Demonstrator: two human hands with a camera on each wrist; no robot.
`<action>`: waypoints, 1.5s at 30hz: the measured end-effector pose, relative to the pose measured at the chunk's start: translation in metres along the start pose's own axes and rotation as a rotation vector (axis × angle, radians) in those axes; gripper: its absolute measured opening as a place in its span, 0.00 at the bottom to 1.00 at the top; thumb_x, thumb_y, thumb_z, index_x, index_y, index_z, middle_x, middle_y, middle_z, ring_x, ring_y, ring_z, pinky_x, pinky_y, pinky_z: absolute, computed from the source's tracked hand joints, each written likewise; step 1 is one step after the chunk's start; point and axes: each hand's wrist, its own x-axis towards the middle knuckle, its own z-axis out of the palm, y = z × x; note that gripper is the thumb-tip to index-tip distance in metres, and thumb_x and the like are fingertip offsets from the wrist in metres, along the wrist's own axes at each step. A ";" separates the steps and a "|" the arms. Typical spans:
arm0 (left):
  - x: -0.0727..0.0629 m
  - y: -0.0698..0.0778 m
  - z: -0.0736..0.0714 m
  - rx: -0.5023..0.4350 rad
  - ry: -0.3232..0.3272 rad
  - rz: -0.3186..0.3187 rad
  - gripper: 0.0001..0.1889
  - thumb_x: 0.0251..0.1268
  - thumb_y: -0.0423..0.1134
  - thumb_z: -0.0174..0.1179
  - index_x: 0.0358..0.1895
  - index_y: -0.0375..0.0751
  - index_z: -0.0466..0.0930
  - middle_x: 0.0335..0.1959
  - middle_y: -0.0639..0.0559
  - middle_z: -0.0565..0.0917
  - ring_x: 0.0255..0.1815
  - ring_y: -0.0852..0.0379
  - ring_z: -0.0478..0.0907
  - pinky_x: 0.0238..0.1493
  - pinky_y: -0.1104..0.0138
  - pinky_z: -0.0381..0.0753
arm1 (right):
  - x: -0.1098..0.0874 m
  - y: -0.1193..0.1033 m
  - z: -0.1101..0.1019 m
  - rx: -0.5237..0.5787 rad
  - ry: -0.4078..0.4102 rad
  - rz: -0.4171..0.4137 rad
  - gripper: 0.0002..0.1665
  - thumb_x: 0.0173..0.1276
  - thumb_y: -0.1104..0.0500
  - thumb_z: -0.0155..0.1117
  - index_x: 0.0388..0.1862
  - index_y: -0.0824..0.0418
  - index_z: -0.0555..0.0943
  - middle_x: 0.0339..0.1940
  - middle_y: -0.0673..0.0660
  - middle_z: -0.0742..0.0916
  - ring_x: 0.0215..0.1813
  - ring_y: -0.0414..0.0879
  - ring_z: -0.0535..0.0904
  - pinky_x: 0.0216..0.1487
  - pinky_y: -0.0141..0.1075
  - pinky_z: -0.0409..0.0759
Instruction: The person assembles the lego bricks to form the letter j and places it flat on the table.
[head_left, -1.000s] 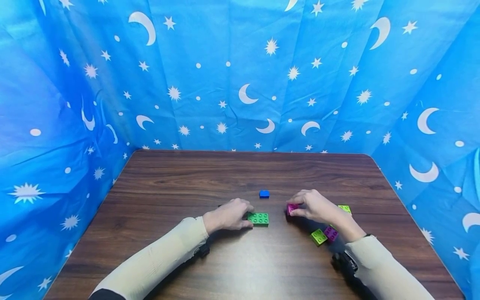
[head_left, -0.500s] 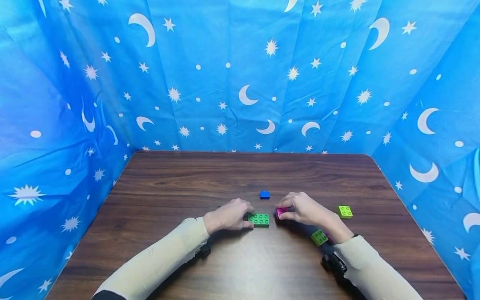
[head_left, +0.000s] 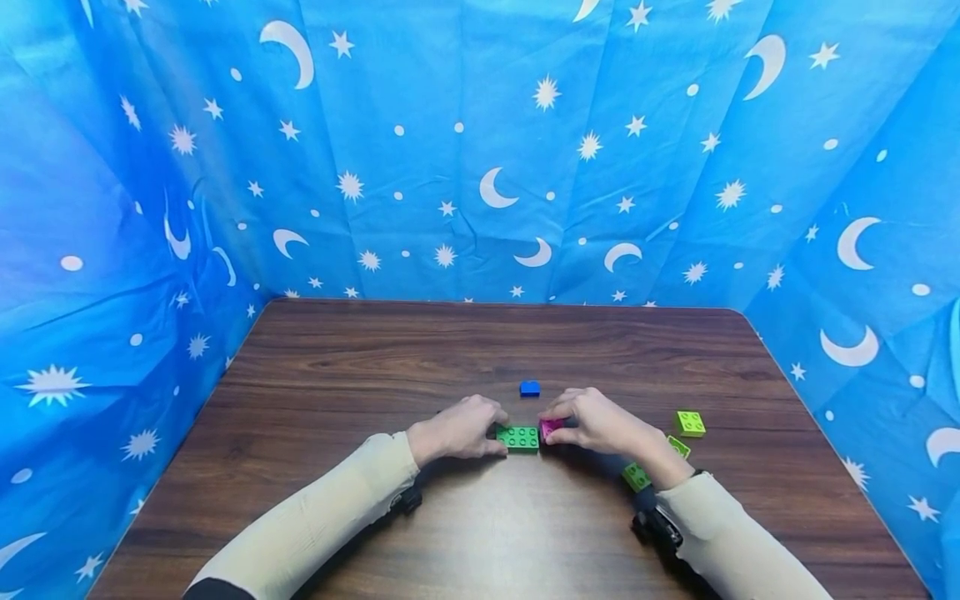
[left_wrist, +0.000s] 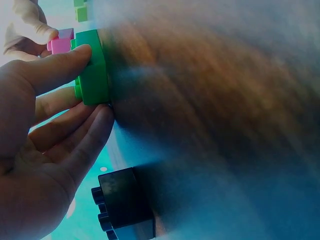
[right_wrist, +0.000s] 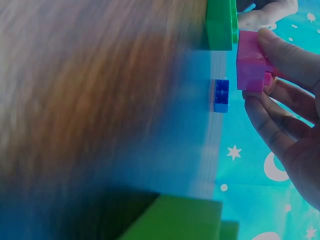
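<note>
My left hand (head_left: 459, 429) grips the left end of a long green toy building brick (head_left: 521, 438), thumb on the near side and fingers on the far side. The brick stands studs up on the table. Between thumb and fingertips, my right hand (head_left: 603, 427) pinches a smaller pink building brick (head_left: 551, 428) just off the green brick's right end. In the right wrist view the pink brick (right_wrist: 251, 62) is raised off the tabletop, its underside about level with the green brick's studs. The palm hides part of its studs.
A small blue brick (head_left: 529, 389) lies behind the hands. To the right are lime-green bricks (head_left: 691, 423), some partly covered by the right wrist. A dark brick (left_wrist: 122, 200) stands beside the left hand. Blue star-patterned cloth (head_left: 495, 125) surrounds the wooden table (head_left: 375, 350).
My right hand has carried the pink brick leftward, up close to the green brick. My left hand has stayed in place on the green brick.
</note>
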 end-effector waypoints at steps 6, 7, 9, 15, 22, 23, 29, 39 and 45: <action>0.000 -0.001 0.002 -0.002 0.008 0.008 0.19 0.57 0.50 0.69 0.48 0.44 0.84 0.39 0.55 0.85 0.38 0.63 0.80 0.43 0.72 0.80 | 0.003 -0.003 0.004 0.008 -0.005 0.000 0.17 0.62 0.54 0.71 0.46 0.61 0.87 0.39 0.51 0.89 0.41 0.42 0.82 0.42 0.36 0.81; 0.000 -0.001 0.002 -0.003 0.008 0.008 0.19 0.56 0.50 0.69 0.47 0.44 0.84 0.39 0.56 0.84 0.37 0.63 0.80 0.42 0.72 0.79 | 0.003 -0.004 0.004 0.008 -0.005 -0.002 0.17 0.61 0.54 0.71 0.46 0.62 0.87 0.39 0.51 0.89 0.41 0.42 0.82 0.42 0.36 0.81; 0.000 -0.001 0.002 -0.006 0.006 0.004 0.19 0.56 0.50 0.69 0.47 0.44 0.84 0.39 0.56 0.84 0.37 0.63 0.80 0.43 0.72 0.79 | 0.004 -0.004 0.005 0.007 -0.003 -0.005 0.17 0.61 0.53 0.71 0.46 0.62 0.87 0.39 0.51 0.89 0.41 0.41 0.82 0.42 0.35 0.81; 0.001 -0.002 0.002 -0.015 0.009 0.001 0.18 0.56 0.50 0.70 0.46 0.45 0.84 0.38 0.56 0.84 0.36 0.64 0.79 0.41 0.72 0.79 | 0.007 -0.007 0.006 0.020 -0.001 -0.022 0.17 0.61 0.54 0.72 0.45 0.63 0.87 0.37 0.52 0.88 0.40 0.43 0.82 0.41 0.35 0.81; 0.002 -0.004 0.000 -0.010 0.015 0.006 0.18 0.56 0.51 0.70 0.46 0.45 0.84 0.38 0.56 0.84 0.36 0.63 0.79 0.41 0.72 0.79 | 0.012 -0.007 0.006 0.018 -0.006 -0.034 0.17 0.61 0.53 0.72 0.45 0.62 0.87 0.38 0.51 0.89 0.41 0.42 0.83 0.43 0.35 0.81; 0.002 -0.004 0.000 -0.009 0.016 0.005 0.18 0.56 0.51 0.70 0.46 0.45 0.84 0.38 0.56 0.84 0.36 0.63 0.79 0.41 0.71 0.79 | 0.012 -0.007 0.006 0.017 -0.007 -0.036 0.17 0.61 0.53 0.72 0.45 0.62 0.87 0.38 0.51 0.88 0.41 0.42 0.83 0.43 0.35 0.81; 0.002 -0.004 0.001 0.000 0.009 0.002 0.18 0.56 0.51 0.70 0.46 0.46 0.84 0.38 0.57 0.84 0.37 0.63 0.79 0.43 0.70 0.79 | 0.014 -0.008 0.008 0.023 -0.027 -0.019 0.16 0.62 0.53 0.71 0.44 0.61 0.87 0.38 0.50 0.89 0.42 0.42 0.83 0.44 0.36 0.81; 0.003 -0.002 0.000 -0.009 0.001 -0.001 0.18 0.56 0.51 0.70 0.47 0.46 0.85 0.39 0.56 0.84 0.39 0.62 0.80 0.44 0.70 0.80 | 0.013 -0.010 0.008 0.029 -0.028 0.005 0.16 0.61 0.53 0.72 0.44 0.61 0.87 0.38 0.51 0.89 0.42 0.43 0.83 0.44 0.37 0.81; 0.003 -0.003 0.000 -0.021 -0.002 0.007 0.17 0.57 0.50 0.70 0.46 0.45 0.85 0.39 0.56 0.85 0.38 0.63 0.80 0.43 0.72 0.79 | 0.014 -0.009 0.010 0.026 -0.026 0.002 0.16 0.61 0.53 0.72 0.44 0.61 0.87 0.38 0.52 0.89 0.42 0.43 0.83 0.43 0.37 0.82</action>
